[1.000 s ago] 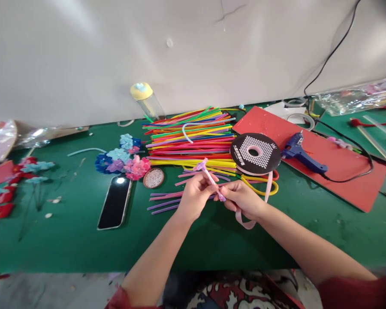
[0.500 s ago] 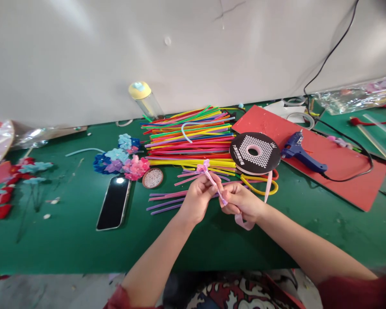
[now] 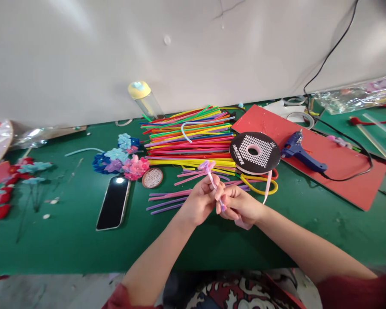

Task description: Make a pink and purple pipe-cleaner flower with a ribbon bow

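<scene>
At the left, we see a phone (image 3: 112, 204) lying flat, with a cluster of blooms (image 3: 117, 161), blue, purple and pink, just behind it. To the right of these sits a round dish (image 3: 143, 182) holding what look like small pale beads (image 3: 152, 177). Behind them is a clear bottle (image 3: 148, 103) with a yellow lid; we can make out nothing inside.

Next, in front of the sticks (image 3: 189, 146), comes the flower (image 3: 207, 166) in our grip. Its long axis slants from the bloom, farther off and leftward, down to its foot, nearer us and rightward. Our left hand (image 3: 201, 204) pinches the stem below the bloom; our right hand (image 3: 241, 206) closes on the lower end and is nearer the foot and the spool (image 3: 254, 165).

Ribbon (image 3: 267, 188) runs down from the spool, and a fold of it hangs under the right hand; that hand hides how the two join. The spool overlaps the red board (image 3: 350, 184), which bears the glue gun (image 3: 305, 155).
</scene>
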Demonstrator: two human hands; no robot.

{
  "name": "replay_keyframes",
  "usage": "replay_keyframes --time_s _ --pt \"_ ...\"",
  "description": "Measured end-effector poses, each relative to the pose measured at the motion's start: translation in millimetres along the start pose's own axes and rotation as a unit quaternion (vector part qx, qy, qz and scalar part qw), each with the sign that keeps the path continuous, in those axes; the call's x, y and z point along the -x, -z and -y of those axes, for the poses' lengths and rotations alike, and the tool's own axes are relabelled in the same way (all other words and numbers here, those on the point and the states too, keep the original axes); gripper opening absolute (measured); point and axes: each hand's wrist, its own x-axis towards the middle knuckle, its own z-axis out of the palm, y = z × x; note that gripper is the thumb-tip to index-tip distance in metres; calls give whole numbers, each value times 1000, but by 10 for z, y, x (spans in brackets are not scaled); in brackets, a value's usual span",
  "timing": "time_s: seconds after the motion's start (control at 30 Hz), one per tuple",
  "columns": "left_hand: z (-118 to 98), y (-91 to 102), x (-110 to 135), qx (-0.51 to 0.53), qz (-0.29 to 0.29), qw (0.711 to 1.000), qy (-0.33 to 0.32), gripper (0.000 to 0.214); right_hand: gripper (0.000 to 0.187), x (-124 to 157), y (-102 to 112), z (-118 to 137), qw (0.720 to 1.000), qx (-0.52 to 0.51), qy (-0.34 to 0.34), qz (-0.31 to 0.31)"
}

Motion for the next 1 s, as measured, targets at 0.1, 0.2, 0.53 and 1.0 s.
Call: replay_keyframes --time_s 0.1,0.2,0.53,1.0 --pt "-13 8 5 -9 11 1000 5 25 41 6 -18 -8 1000 -2 -7 12" --pt "-25 13 2 -21 -3 1000 -3 23 41 2 -47 15 999 41 23 -17" --pt "40 52 -32 -152 -145 977 -26 22 41 44 -49 104 869 392 182 -243" --pt "58 -4 -46 -78 -215 973 21 22 41 18 -16 97 829 501 149 -199"
